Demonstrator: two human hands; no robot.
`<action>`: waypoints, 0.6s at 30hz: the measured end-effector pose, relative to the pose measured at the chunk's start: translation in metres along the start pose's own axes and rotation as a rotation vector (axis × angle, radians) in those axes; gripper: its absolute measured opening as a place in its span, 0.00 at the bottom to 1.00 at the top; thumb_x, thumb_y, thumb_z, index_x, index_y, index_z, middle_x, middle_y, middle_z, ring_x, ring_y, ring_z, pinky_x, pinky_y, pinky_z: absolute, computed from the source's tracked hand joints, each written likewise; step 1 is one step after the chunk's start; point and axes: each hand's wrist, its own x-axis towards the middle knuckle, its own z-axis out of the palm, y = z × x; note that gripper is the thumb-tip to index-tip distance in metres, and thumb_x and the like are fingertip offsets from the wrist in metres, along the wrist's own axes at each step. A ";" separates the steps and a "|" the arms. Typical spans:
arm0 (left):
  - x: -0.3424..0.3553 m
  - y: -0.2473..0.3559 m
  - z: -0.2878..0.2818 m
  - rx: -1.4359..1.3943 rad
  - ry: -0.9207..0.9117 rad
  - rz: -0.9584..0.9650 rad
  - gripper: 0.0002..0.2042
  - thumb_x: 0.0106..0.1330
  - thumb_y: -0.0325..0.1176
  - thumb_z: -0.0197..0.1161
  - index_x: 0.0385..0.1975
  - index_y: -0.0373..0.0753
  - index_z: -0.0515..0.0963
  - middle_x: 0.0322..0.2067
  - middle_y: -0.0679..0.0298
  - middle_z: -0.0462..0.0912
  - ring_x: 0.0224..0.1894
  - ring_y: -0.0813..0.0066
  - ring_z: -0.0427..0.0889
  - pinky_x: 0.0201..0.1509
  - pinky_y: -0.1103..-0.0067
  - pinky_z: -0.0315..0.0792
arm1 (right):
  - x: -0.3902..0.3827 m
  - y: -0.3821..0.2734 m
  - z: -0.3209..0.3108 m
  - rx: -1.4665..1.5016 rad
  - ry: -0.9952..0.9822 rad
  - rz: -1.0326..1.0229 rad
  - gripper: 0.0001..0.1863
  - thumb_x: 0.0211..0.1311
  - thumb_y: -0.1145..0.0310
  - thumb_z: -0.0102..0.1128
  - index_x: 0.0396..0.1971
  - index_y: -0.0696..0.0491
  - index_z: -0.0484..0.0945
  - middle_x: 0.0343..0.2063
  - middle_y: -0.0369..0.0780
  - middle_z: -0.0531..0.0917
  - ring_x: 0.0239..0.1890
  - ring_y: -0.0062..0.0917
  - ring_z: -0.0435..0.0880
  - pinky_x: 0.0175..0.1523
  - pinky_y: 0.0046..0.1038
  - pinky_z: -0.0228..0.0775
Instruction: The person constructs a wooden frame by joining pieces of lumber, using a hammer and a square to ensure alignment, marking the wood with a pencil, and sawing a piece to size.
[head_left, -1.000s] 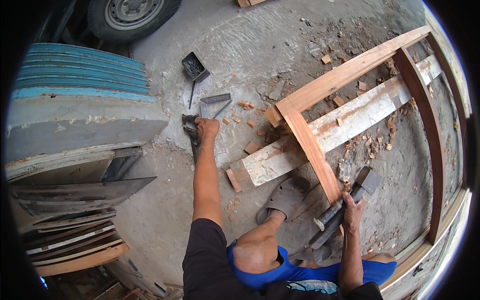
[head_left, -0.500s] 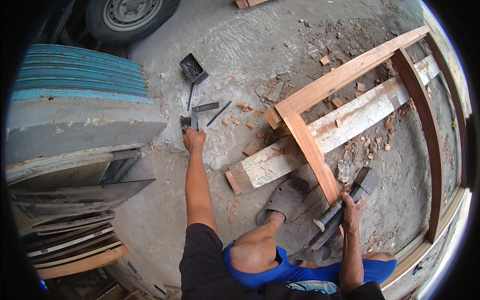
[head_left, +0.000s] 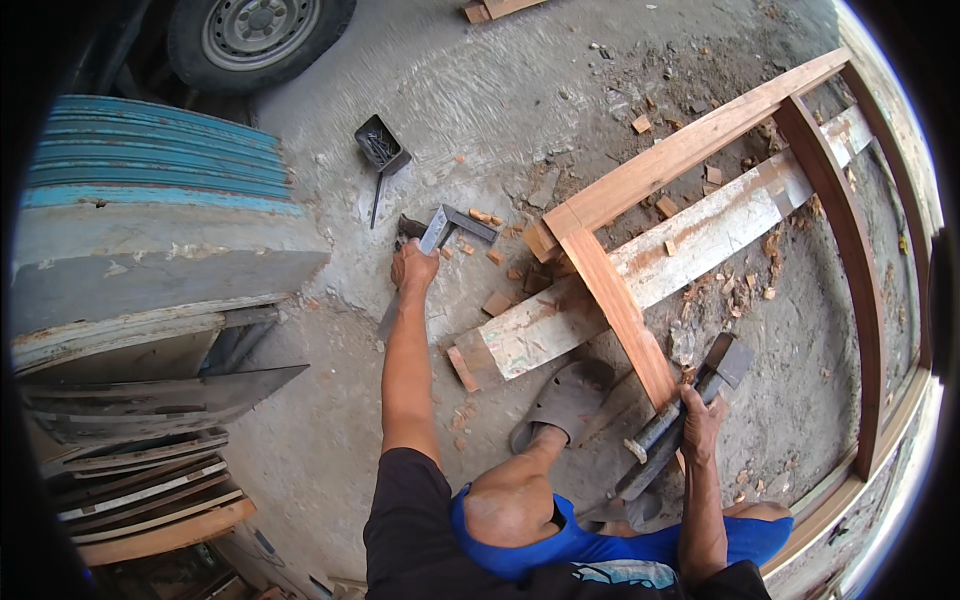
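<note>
— What are you seeing from the head camera?

— I'm looking down at a concrete floor [head_left: 480, 90]. The left hand [head_left: 413, 268] is reaching out ahead and closing around a metal try square [head_left: 452, 226], gripping its blade with the stock angled away to the right, just off the floor. The right hand [head_left: 697, 420] is clenching the handle of a heavy hammer [head_left: 690, 405], its head resting just beside the near rail of the wooden frame [head_left: 620, 300].

— How far along is the work looking?

— I'm judging it as mid-way. The frame's near corner joint is sitting closed, with the long rail and the short rail meeting at the corner, and chips of wood [head_left: 500, 300] are lying scattered about, so cutting and fitting seem done there. The square is only being picked up, so I'd say checking that corner is not yet done.

— Count things for me.

— I'm counting one square, one hammer, one frame resting across one pale plank [head_left: 690, 250], one small black tray of nails [head_left: 381, 143], one thin dark rod-like tool [head_left: 376, 199] beside it, and one sandal [head_left: 565, 395] under the foot. I'm also seeing one vehicle wheel [head_left: 255, 30] at the top and a stack of blue-edged boards [head_left: 150, 190] on the left; their number I cannot tell. The chips are too many and too small to count.
</note>
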 end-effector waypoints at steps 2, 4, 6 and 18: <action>0.003 -0.002 -0.006 0.046 -0.016 0.026 0.17 0.56 0.41 0.69 0.44 0.42 0.83 0.44 0.47 0.85 0.48 0.45 0.84 0.54 0.58 0.78 | -0.001 0.000 0.003 -0.022 0.007 -0.028 0.10 0.58 0.67 0.66 0.33 0.56 0.78 0.25 0.32 0.78 0.23 0.17 0.74 0.29 0.23 0.68; 0.001 0.010 -0.003 0.107 -0.012 0.044 0.17 0.56 0.42 0.69 0.44 0.42 0.83 0.44 0.47 0.86 0.49 0.46 0.84 0.54 0.58 0.78 | -0.001 -0.003 -0.002 -0.008 0.002 -0.013 0.10 0.58 0.67 0.66 0.34 0.57 0.78 0.25 0.33 0.78 0.23 0.17 0.75 0.29 0.23 0.68; -0.004 0.017 0.000 0.159 0.010 0.094 0.17 0.56 0.43 0.70 0.42 0.41 0.83 0.43 0.46 0.86 0.49 0.46 0.84 0.54 0.59 0.77 | 0.000 -0.006 -0.005 -0.016 -0.037 0.051 0.12 0.57 0.66 0.66 0.37 0.57 0.77 0.26 0.33 0.79 0.24 0.17 0.75 0.29 0.23 0.69; -0.031 0.011 -0.028 0.290 0.217 0.222 0.20 0.49 0.40 0.71 0.41 0.35 0.83 0.38 0.46 0.86 0.42 0.43 0.85 0.48 0.58 0.78 | 0.003 -0.005 -0.016 -0.248 0.007 0.074 0.23 0.50 0.54 0.73 0.30 0.61 0.80 0.21 0.41 0.81 0.25 0.26 0.80 0.32 0.34 0.72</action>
